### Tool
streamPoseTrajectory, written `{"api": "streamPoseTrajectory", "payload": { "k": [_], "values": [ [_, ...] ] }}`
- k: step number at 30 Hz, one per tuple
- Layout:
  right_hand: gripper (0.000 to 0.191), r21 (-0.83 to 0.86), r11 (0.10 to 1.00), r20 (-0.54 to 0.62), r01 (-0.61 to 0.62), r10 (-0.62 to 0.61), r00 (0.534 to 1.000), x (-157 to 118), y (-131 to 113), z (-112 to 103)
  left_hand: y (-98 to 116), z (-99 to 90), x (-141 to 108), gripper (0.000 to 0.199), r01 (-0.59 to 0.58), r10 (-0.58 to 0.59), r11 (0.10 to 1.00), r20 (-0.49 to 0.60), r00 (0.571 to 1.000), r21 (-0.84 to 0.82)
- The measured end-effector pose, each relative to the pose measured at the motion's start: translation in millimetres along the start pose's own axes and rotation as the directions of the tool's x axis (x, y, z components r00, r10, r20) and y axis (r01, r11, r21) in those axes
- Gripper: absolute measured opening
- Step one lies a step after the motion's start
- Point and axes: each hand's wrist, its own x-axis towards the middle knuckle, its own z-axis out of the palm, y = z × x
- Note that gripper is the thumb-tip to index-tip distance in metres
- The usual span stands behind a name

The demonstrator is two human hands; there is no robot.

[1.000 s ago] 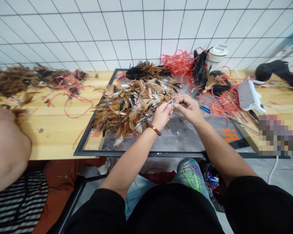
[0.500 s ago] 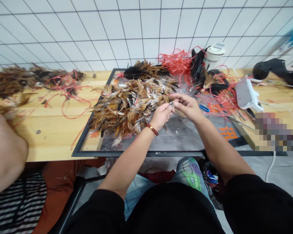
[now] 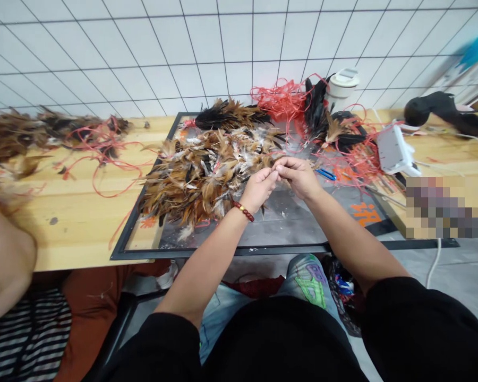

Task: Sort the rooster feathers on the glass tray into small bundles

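My left hand point(image 3: 258, 188), with a red bead bracelet point(image 3: 244, 210) at the wrist, is closed in a pinch. Its fingertips meet those of my right hand point(image 3: 300, 175), which is pinched as well. Whatever small thing lies between the fingers is hidden by them. Just left of and behind the hands spreads a big heap of brown and white feathers point(image 3: 199, 178). Both hands are over a dark-framed glass panel point(image 3: 231, 236). Right of my right hand lies a small blue tool point(image 3: 325, 174), probably snippers.
Behind the heap lies a black-and-brown feather bundle point(image 3: 231, 114). Pink string point(image 3: 281, 101) is tangled near a white lidded cup point(image 3: 342, 87). A white plastic box point(image 3: 396, 148) stands right. More feathers point(image 3: 19, 132) lie left, near a co-worker's arm point(image 3: 8, 244).
My fingertips have drawn closer together, covering the small greyish thing that showed between them. The whole view has shifted slightly, so the table's things appear further left.
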Motion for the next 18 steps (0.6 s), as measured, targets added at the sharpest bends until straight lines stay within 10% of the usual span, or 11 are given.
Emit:
{"api": "streamPoseTrajectory", "payload": {
  "k": [7, 10, 13, 18],
  "values": [
    [0.036, -0.248, 0.963, -0.017, 0.106, -0.114, 0.993, 2.9, -1.0, -2.0, -4.3, -2.2, 4.6, 0.024, 0.007, -0.007, 0.999, -0.011, 1.000, -0.047],
    [0.023, -0.646, 0.750, -0.137, 0.140, -0.294, 0.946, 7.0, -15.4, -35.9, -4.1, -4.1, 6.8, 0.024, -0.033, 0.023, 0.996, -0.117, 0.993, -0.081],
    [0.018, -0.887, 0.431, -0.366, -0.168, -0.434, 0.823, 7.8, -31.1, -89.5, 0.9, -5.5, 6.9, 0.023, -0.042, 0.010, 0.980, -0.163, 0.987, -0.193],
    [0.023, -0.735, 0.091, -0.675, -0.672, -0.192, 0.712, 4.8, -23.3, -143.8, 7.8, -5.4, 5.2, 0.024, -0.032, -0.018, 0.962, -0.177, 0.984, -0.272]
  ]
}}
